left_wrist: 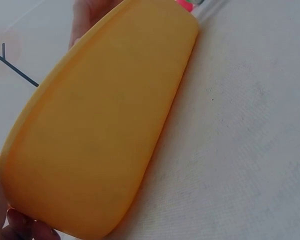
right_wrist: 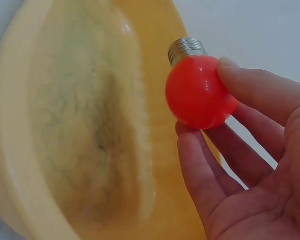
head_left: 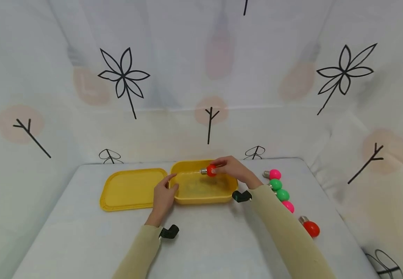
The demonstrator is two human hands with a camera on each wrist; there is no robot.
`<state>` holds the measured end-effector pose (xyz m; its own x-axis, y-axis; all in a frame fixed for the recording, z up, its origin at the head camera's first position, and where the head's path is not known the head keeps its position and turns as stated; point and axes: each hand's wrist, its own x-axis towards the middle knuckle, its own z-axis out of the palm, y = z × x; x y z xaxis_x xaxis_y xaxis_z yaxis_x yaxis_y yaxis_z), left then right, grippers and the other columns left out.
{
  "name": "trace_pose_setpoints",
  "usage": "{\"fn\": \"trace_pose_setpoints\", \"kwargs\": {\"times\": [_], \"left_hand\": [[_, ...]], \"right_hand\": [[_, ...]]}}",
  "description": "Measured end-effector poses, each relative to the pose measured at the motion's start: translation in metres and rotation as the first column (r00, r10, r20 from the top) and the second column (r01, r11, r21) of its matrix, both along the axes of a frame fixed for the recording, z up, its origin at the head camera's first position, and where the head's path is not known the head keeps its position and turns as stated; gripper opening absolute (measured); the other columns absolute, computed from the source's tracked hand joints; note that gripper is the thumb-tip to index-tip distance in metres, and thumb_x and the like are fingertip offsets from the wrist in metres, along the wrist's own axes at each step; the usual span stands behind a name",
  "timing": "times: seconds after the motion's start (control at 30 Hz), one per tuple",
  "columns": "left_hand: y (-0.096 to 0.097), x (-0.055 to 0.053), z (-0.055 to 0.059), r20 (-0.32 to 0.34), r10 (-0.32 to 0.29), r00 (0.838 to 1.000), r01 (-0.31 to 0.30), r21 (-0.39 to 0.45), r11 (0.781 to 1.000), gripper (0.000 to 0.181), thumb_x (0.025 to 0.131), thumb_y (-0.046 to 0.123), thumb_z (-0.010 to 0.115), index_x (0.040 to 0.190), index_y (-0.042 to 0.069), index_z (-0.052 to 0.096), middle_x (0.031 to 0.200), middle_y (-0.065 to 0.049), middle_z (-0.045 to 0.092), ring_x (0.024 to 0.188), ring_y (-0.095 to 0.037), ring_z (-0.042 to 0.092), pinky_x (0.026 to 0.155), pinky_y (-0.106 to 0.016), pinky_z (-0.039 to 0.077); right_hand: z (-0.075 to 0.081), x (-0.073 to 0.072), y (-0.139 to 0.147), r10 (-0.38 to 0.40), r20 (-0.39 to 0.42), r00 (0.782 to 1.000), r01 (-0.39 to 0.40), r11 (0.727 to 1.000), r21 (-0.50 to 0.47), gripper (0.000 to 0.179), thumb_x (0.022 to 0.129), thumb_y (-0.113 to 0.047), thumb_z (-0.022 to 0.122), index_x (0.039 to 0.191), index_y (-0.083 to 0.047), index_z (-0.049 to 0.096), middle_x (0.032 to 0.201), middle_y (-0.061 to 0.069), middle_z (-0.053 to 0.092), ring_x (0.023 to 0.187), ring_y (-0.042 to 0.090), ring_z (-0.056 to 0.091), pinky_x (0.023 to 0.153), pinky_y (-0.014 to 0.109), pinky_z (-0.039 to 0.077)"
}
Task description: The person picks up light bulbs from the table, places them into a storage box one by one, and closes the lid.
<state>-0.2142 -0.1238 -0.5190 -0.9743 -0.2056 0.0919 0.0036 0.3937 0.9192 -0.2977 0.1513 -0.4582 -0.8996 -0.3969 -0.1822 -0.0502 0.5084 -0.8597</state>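
Note:
A red light bulb (right_wrist: 197,92) with a silver screw base is pinched between the thumb and fingers of my right hand (head_left: 234,168). The hand holds it over the yellow plastic container (head_left: 203,200), and the right wrist view shows the container's inside with no bulb in the visible part. At the container's left end, my left hand (head_left: 163,197) grips the rim with thumb and fingers. Dark curled fingertips (left_wrist: 20,222) show against that end in the left wrist view, though most of the hand is cut off there.
Left of the container lies a flat yellow lid (head_left: 129,190). On the table's right side several more bulbs form a row: a pink bulb (head_left: 275,174), a green bulb (head_left: 283,195) and a red bulb (head_left: 311,228) among them. A patterned white cloth (head_left: 173,131) hangs behind the table.

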Motion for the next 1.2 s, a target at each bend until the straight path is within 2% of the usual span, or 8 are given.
{"fn": "trace_pose_setpoints", "kwargs": {"times": [0.03,0.1,0.17,0.27,0.4,0.6,0.9,1.2], "left_hand": [[0.000,-0.001,0.000,0.000,-0.002,1.000,0.002,-0.001,1.000,0.038,0.090,0.014,0.067,0.128,0.013,0.068,0.072,-0.005,0.035,0.066,-0.019,0.037,0.058,-0.030,0.029],[0.001,-0.002,0.000,0.002,-0.005,1.000,0.005,-0.006,1.000,0.037,0.091,0.014,0.067,0.128,0.013,0.068,0.079,-0.007,0.049,0.072,-0.019,0.043,0.062,-0.030,0.035],[0.001,-0.001,-0.001,0.014,-0.009,1.000,0.009,-0.004,1.000,0.037,0.091,0.014,0.067,0.128,0.013,0.068,0.098,-0.011,0.062,0.083,-0.021,0.049,0.072,-0.032,0.041],[0.002,-0.001,-0.002,0.022,-0.009,1.000,0.009,0.003,1.000,0.037,0.091,0.014,0.067,0.128,0.014,0.068,0.116,-0.012,0.064,0.092,-0.023,0.051,0.078,-0.035,0.042],[0.003,-0.002,-0.001,0.021,-0.007,1.000,0.007,0.003,1.000,0.037,0.091,0.013,0.067,0.128,0.014,0.068,0.116,-0.013,0.064,0.093,-0.025,0.052,0.079,-0.037,0.043],[0.002,-0.005,0.000,0.022,-0.010,1.000,0.010,0.017,1.000,0.037,0.091,0.013,0.068,0.128,0.014,0.068,0.137,-0.014,0.058,0.115,-0.026,0.054,0.102,-0.046,0.044],[0.000,-0.002,-0.003,0.033,-0.023,0.999,0.023,0.023,0.999,0.038,0.091,0.014,0.069,0.129,0.015,0.068,0.138,-0.015,0.057,0.120,-0.028,0.053,0.104,-0.047,0.043],[-0.001,-0.002,0.001,0.022,-0.011,1.000,0.011,0.011,1.000,0.038,0.090,0.014,0.069,0.128,0.015,0.068,0.132,-0.014,0.060,0.103,-0.026,0.052,0.090,-0.040,0.044]], "right_hand": [[0.000,-0.001,0.000,0.000,0.006,1.000,0.000,1.000,-0.002,0.039,0.091,-0.025,0.072,0.127,-0.011,0.068,0.122,0.007,0.065,0.110,0.027,0.057,0.102,0.045,0.044],[0.000,-0.004,-0.001,0.006,0.015,1.000,-0.006,1.000,-0.010,0.039,0.091,-0.025,0.072,0.126,-0.010,0.068,0.122,0.007,0.065,0.110,0.026,0.057,0.102,0.045,0.044],[-0.002,-0.006,-0.001,0.017,0.027,1.000,-0.016,1.000,-0.013,0.037,0.091,-0.024,0.072,0.125,-0.010,0.069,0.122,0.007,0.066,0.109,0.026,0.057,0.101,0.044,0.045],[-0.005,-0.009,-0.004,0.036,0.031,0.999,-0.035,0.999,-0.023,0.035,0.091,-0.022,0.071,0.124,-0.010,0.070,0.122,0.006,0.066,0.110,0.026,0.056,0.100,0.042,0.045],[-0.005,-0.011,-0.010,0.049,0.027,0.998,-0.049,0.999,-0.018,0.033,0.092,-0.021,0.070,0.123,-0.011,0.071,0.122,0.006,0.066,0.110,0.026,0.055,0.098,0.040,0.046],[-0.005,-0.014,-0.020,0.050,0.031,0.998,-0.049,0.998,-0.031,0.032,0.092,-0.022,0.070,0.122,-0.012,0.071,0.122,0.005,0.065,0.110,0.026,0.055,0.099,0.040,0.046],[-0.009,-0.016,-0.033,0.070,0.064,0.995,-0.066,0.996,-0.059,0.036,0.090,-0.023,0.072,0.124,-0.010,0.070,0.119,0.005,0.067,0.108,0.024,0.057,0.097,0.036,0.048],[-0.009,-0.017,-0.047,0.118,0.049,0.992,-0.116,0.992,-0.040,0.034,0.092,-0.023,0.071,0.124,-0.012,0.071,0.121,0.003,0.066,0.106,0.021,0.059,0.096,0.035,0.049]]}}
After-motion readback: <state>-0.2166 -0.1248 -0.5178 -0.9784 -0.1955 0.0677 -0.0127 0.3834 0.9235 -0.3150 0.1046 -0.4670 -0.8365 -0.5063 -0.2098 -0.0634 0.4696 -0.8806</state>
